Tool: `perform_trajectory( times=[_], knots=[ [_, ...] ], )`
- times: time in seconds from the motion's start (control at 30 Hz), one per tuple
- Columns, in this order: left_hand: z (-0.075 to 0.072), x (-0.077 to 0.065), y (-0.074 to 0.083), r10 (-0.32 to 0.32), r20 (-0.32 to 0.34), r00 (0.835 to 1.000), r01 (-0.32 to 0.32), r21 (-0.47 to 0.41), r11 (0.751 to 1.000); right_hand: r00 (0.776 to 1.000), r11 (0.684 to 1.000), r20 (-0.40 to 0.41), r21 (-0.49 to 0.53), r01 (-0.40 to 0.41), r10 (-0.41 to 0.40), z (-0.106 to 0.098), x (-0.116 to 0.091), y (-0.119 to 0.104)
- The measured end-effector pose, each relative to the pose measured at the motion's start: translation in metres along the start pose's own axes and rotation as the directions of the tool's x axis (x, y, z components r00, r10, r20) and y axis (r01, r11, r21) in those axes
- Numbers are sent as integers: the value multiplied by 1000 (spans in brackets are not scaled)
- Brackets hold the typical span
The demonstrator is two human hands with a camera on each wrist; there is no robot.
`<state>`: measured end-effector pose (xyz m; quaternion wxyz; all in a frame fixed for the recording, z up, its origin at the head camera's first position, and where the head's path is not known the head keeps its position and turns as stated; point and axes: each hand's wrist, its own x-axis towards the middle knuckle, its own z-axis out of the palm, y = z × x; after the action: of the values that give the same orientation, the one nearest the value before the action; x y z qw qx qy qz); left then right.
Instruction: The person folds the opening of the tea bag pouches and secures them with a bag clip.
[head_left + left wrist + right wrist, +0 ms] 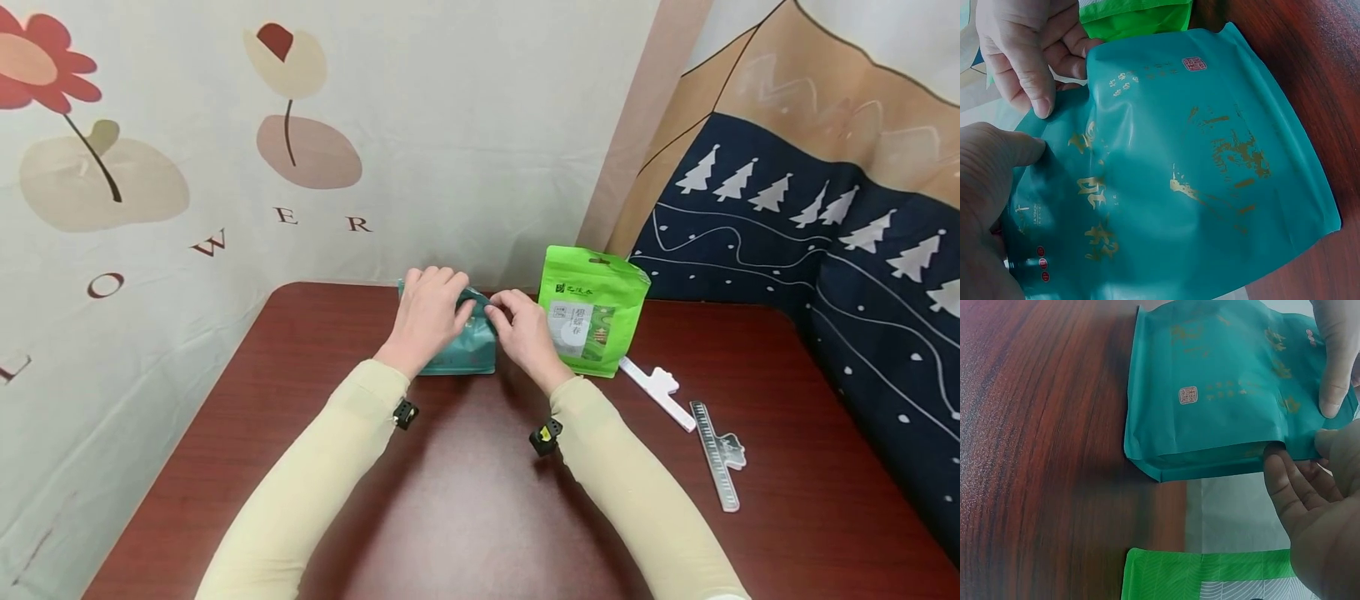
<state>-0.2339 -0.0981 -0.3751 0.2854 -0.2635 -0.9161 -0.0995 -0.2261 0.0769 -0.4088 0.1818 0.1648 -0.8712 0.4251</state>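
Two bare hands, the left hand (427, 312) and the right hand (528, 337), pinch the upper band of a teal, glossy pouch with gold lettering (1166, 156). Each thumb presses the front; the right fingers reach behind the side edge, while the left fingers are mostly hidden. The pouch's body hangs below the grip, its base on the dark red wood-grain table (450, 517).

The likeliest trouble is slipping: slick film could slide from under a thumb if either pinch eases, and the band could spring up. Uneven pressure from the two hands could skew the top; a hard pull could tip the pouch.

Just right of the grip stands a bright green, flat-fronted pouch (588, 287); a rightward swing of the right hand might knock it over. Farther right and nearer the person lie a white plastic bar clip (660, 393) and a clear plastic clip with a ridged bar (716, 458); reaching for either would leave one hand holding the band.
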Motion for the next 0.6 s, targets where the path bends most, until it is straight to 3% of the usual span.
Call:
perform_trajectory(
  times=[0.3, 0.6],
  knots=[
    [0, 1, 1, 8, 6, 1000, -8, 12, 1000, 1000, 1000, 23, 3, -18, 18, -3, 0, -1],
    [2, -1, 0, 15, 4, 1000, -16, 23, 1000, 1000, 1000, 23, -8, 16, -16, -2, 0, 1]
  ],
)
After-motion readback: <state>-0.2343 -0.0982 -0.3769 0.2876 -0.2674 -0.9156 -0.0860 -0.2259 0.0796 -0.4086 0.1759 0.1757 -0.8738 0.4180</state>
